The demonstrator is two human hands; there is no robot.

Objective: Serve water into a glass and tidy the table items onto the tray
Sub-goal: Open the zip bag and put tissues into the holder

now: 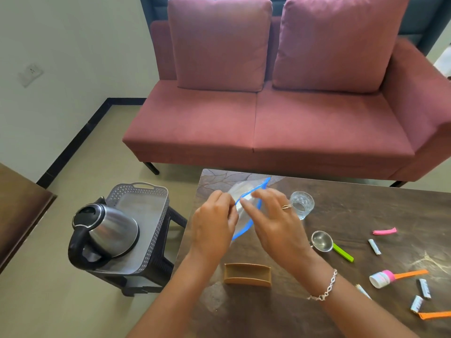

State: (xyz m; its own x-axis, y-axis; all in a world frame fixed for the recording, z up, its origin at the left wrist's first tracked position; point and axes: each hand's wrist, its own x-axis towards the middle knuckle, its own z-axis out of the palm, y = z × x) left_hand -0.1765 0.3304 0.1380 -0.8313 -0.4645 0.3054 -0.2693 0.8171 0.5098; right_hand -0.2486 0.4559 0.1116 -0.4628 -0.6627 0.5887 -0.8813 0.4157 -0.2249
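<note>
While you look down through the head camera, your left hand [212, 225] and right hand [275, 223] meet over the far left part of the worktop [366, 211], both on a clear bag [238, 191] with a blue zip edge. Your left fingers are narrow, pinching the blue lip on the near side. Your right fingers curl over the bag's mouth and pinch its other lip, though the back of the hand hides part of that grip. The bag is lifted off the worktop between your hands.

Your glass [302, 203] stands upright on the worktop just beyond your right knuckles; whether it holds water you cannot tell. Your grey tray [136, 189] is off the worktop, resting on a black stool [175, 215] at its left end, and the steel kettle [107, 230] stands on the tray's near part.

Near your right wrist lies a metal scoop [322, 241] with a green handle. A brown holder [247, 274] stands between your forearms. Farther right, scattered and apart, lie a pink clip [384, 231], several sachets [374, 247], and a small bottle [380, 279] on its side touching an orange clip [411, 274]. A maroon sofa [268, 118] fills the background.
</note>
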